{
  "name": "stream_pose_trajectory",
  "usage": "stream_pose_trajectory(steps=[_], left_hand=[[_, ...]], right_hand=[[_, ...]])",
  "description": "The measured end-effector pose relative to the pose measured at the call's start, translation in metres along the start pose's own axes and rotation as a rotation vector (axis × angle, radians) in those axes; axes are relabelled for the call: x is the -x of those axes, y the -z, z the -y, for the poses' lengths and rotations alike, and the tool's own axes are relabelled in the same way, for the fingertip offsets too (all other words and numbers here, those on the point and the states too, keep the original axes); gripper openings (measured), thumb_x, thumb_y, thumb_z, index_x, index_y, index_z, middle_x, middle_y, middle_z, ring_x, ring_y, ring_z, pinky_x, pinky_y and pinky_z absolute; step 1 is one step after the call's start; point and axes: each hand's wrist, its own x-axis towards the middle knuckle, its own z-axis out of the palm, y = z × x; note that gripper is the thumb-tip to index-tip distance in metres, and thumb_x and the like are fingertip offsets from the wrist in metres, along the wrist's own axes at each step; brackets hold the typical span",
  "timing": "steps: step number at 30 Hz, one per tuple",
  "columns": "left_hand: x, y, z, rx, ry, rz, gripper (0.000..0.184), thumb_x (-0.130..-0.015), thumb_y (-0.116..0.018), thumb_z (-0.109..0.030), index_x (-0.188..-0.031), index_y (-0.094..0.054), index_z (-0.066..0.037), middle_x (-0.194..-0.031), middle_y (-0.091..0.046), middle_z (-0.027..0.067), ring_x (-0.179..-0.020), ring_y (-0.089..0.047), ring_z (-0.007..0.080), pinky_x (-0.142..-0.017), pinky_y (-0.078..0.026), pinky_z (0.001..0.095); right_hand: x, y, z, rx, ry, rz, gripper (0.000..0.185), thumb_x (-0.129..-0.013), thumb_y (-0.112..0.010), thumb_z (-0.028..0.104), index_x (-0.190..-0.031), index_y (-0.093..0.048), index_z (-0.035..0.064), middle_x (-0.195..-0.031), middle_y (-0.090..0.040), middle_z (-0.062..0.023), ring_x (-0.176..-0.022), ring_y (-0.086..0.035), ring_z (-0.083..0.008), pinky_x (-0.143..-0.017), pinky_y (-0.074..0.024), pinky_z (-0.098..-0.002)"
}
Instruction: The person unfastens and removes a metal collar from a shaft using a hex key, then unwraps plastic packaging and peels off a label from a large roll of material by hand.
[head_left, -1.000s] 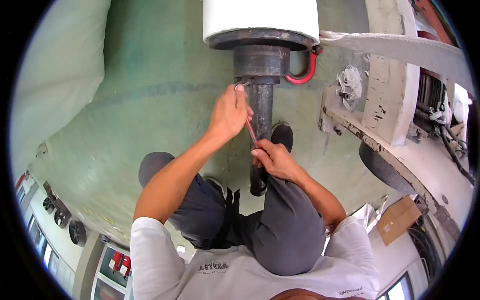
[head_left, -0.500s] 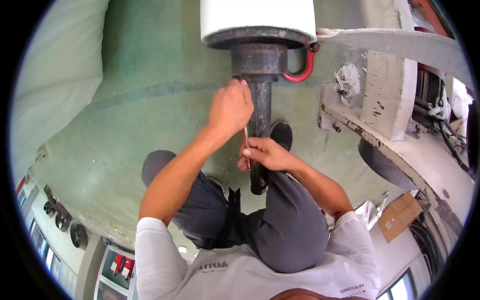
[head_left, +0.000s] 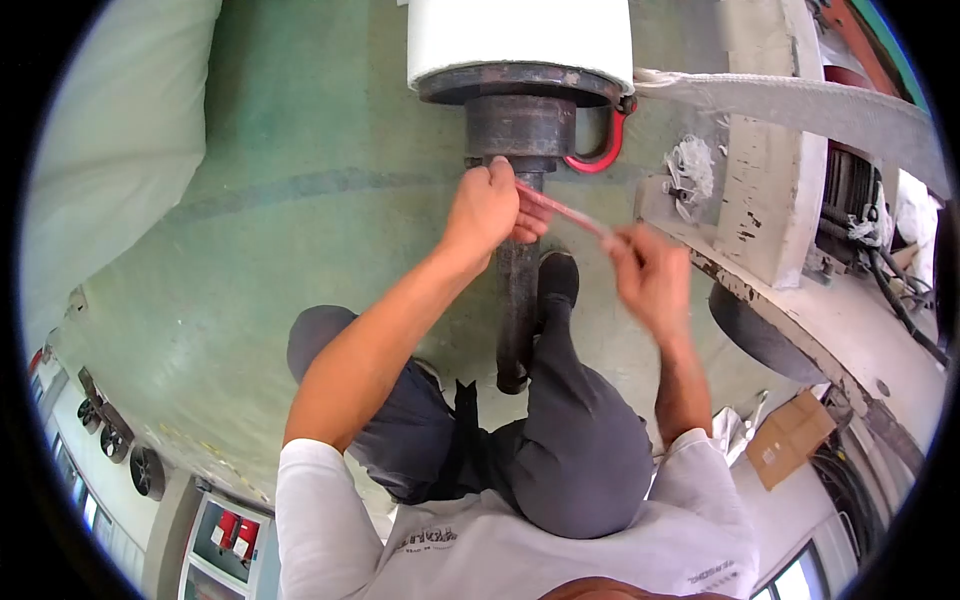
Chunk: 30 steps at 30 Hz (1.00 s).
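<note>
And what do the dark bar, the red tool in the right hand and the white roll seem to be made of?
Dark bar: probably steel; dull, dark, with uneven worn-looking patches.
Red tool: perhaps painted metal; thin and straight, but blurred, so plastic is possible.
White roll: maybe fabric or film; it looks smooth, but too bright to tell.

"What does the floor [head_left: 270,260] look like?"

"It's green, with a dark stripe [head_left: 300,185] going across it."

"What is on it?"

"A black shoe [head_left: 558,276]. There are messy white strings [head_left: 692,166] too, but I can't tell if they sit on the floor or the pale metal frame [head_left: 772,170]."

"And the white shelf [head_left: 218,568]?"

"Two red things [head_left: 224,530] are in it, side by side."
</note>
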Motion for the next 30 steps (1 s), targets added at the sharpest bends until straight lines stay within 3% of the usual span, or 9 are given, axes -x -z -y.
stream_pose_trajectory(steps=[4, 7, 11, 15, 19, 23, 26, 29, 30], left_hand=[[-0.005, 0.003, -0.016, 0.324, 0.163, 0.043, 0.044, -0.108, -0.025, -0.030, -0.106, -0.051, 0.006, -0.093, -0.069, 0.0197, -0.071, -0.066, 0.0200, -0.061, -0.056, 0.0271], [-0.018, 0.012, -0.021, 0.564, 0.179, 0.092, 0.041, -0.107, -0.028, -0.027, -0.107, -0.052, 0.006, -0.093, -0.069, 0.0176, -0.068, -0.065, 0.0187, -0.060, -0.057, 0.0267], [-0.007, 0.018, -0.027, 0.681, 0.166, 0.033, 0.037, -0.105, -0.034, -0.024, -0.102, -0.056, 0.005, -0.088, -0.069, 0.0144, -0.066, -0.064, 0.0176, -0.059, -0.055, 0.0274], [0.047, 0.029, -0.066, 0.209, -0.320, -0.142, 0.034, -0.105, -0.039, -0.027, -0.096, -0.059, -0.001, -0.073, -0.066, 0.0084, -0.063, -0.062, 0.0141, -0.055, -0.047, 0.0280], [0.024, 0.056, -0.019, -0.123, -0.181, -0.121, 0.043, -0.106, -0.038, -0.038, -0.086, -0.058, -0.006, -0.061, -0.058, 0.0037, -0.053, -0.054, 0.0140, -0.052, -0.042, 0.0289], [0.003, 0.051, 0.019, -0.687, -0.250, -0.150, 0.053, -0.103, -0.036, -0.041, -0.082, -0.058, 0.003, -0.078, -0.064, 0.0231, -0.080, -0.061, 0.0427, -0.078, -0.045, 0.0489], [-0.009, 0.052, 0.016, -0.648, -0.222, -0.118, 0.053, -0.103, -0.035, -0.041, -0.086, -0.059, 0.004, -0.085, -0.064, 0.0269, -0.086, -0.060, 0.0463, -0.079, -0.045, 0.0502], [-0.013, 0.049, 0.017, -0.706, -0.331, -0.142, 0.049, -0.103, -0.041, -0.041, -0.077, -0.054, -0.002, -0.068, -0.053, 0.0080, -0.067, -0.051, 0.0195, -0.064, -0.041, 0.0368], [-0.012, 0.049, 0.017, -0.717, -0.305, -0.130, 0.049, -0.103, -0.041, -0.042, -0.077, -0.054, -0.002, -0.069, -0.053, 0.0085, -0.068, -0.051, 0.0204, -0.066, -0.042, 0.0372]], right_hand=[[-0.128, 0.038, -0.010, 0.563, 0.601, -0.122, 0.006, -0.085, -0.068, 0.010, -0.089, -0.065, 0.0076, -0.085, -0.060, -0.0081, -0.089, -0.059, -0.0284, -0.079, -0.0477, -0.0390], [-0.175, 0.035, 0.004, 0.515, 0.767, -0.112, 0.010, -0.085, -0.068, 0.014, -0.090, -0.063, 0.0069, -0.086, -0.059, -0.0070, -0.091, -0.056, -0.0276, -0.083, -0.0453, -0.0388], [-0.163, 0.051, 0.023, 0.404, 0.689, -0.058, 0.011, -0.084, -0.068, 0.014, -0.087, -0.062, 0.0063, -0.086, -0.061, -0.0067, -0.091, -0.059, -0.0279, -0.080, -0.0481, -0.0411], [-0.108, 0.044, 0.044, 0.243, 0.533, -0.183, 0.011, -0.085, -0.066, 0.012, -0.093, -0.061, 0.0066, -0.087, -0.061, -0.0098, -0.082, -0.062, -0.0327, -0.070, -0.0498, -0.0447], [-0.018, -0.034, 0.022, 0.001, 0.134, 0.381, 0.013, -0.094, -0.058, 0.011, -0.106, -0.055, 0.0061, -0.082, -0.066, -0.0178, -0.074, -0.065, -0.0388, -0.063, -0.0496, -0.0483], [0.029, -0.095, 0.014, -0.447, -0.102, 0.507, 0.012, -0.096, -0.058, 0.011, -0.099, -0.053, 0.0008, -0.072, -0.064, -0.0168, -0.070, -0.067, -0.0343, -0.063, -0.0503, -0.0429], [0.035, -0.116, 0.014, -0.596, -0.219, 0.453, 0.016, -0.097, -0.060, 0.012, -0.098, -0.054, -0.0027, -0.072, -0.065, -0.0145, -0.070, -0.070, -0.0244, -0.065, -0.0519, -0.0370], [0.037, -0.114, 0.017, -0.638, -0.260, 0.442, 0.017, -0.097, -0.060, 0.012, -0.100, -0.055, -0.0038, -0.074, -0.066, -0.0137, -0.072, -0.070, -0.0201, -0.066, -0.0527, -0.0354], [0.039, -0.115, 0.018, -0.661, -0.272, 0.457, 0.017, -0.097, -0.061, 0.012, -0.100, -0.055, -0.0040, -0.074, -0.067, -0.0131, -0.072, -0.070, -0.0191, -0.066, -0.0529, -0.0349]])
